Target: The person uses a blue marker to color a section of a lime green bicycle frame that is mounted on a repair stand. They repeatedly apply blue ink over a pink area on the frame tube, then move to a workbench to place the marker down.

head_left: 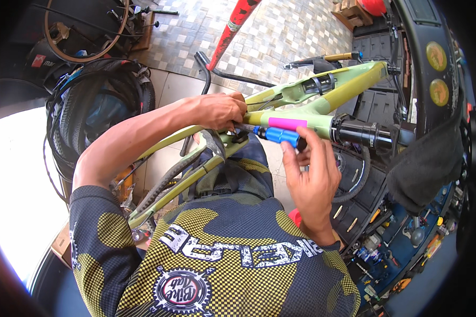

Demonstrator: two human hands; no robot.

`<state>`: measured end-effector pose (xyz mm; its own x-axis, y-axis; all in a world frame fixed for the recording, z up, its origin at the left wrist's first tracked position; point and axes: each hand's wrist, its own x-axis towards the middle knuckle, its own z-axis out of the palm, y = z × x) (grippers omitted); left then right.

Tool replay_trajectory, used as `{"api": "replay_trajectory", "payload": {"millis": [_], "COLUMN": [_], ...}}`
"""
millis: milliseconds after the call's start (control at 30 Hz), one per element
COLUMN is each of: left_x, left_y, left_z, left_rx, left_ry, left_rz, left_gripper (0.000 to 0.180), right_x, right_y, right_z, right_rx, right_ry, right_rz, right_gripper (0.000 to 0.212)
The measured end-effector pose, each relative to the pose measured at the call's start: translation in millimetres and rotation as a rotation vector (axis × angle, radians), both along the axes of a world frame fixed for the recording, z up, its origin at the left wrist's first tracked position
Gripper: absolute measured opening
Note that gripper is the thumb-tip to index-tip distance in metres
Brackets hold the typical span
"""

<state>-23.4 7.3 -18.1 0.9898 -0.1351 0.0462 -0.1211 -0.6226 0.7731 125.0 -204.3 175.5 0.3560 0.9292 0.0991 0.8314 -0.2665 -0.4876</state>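
Note:
A light green and olive bicycle frame (pixel 349 94) is clamped across the view, with a pink patch (pixel 280 122) on one tube. My left hand (pixel 223 111) is bent over the frame near its middle, fingers curled in; what they grip is mostly hidden. Just right of it lies a blue cylindrical tool (pixel 281 136) with a black end, its grey shaft running toward the left fingers. My right hand (pixel 316 177) has thumb and index finger at the tool's black end, the other fingers loosely bent. A black tyre (pixel 169 182) is on the wheel below the left wrist.
A black clamp (pixel 362 132) holds the frame at the right, beside a hanging dark cloth (pixel 431 164). Several tools lie on a blue surface (pixel 378 259) at lower right. Tyres (pixel 103 100) are piled at left. A red post (pixel 231 37) stands ahead on the tiled floor.

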Motion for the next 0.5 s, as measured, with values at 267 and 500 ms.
{"api": "replay_trajectory", "payload": {"millis": [267, 500], "left_x": [1, 9], "left_y": [-9, -11], "left_z": [10, 14], "left_rx": [0.008, 0.083], "left_ry": [0.08, 0.103], "left_rz": [0.013, 0.016], "left_gripper": [0.026, 0.026], "right_x": [13, 49], "right_y": [-19, -36], "right_z": [0, -46], "right_rx": [-0.075, -0.027], "right_ry": [-0.001, 0.29], "right_rz": [-0.08, -0.33], "right_gripper": [0.031, 0.022]}}
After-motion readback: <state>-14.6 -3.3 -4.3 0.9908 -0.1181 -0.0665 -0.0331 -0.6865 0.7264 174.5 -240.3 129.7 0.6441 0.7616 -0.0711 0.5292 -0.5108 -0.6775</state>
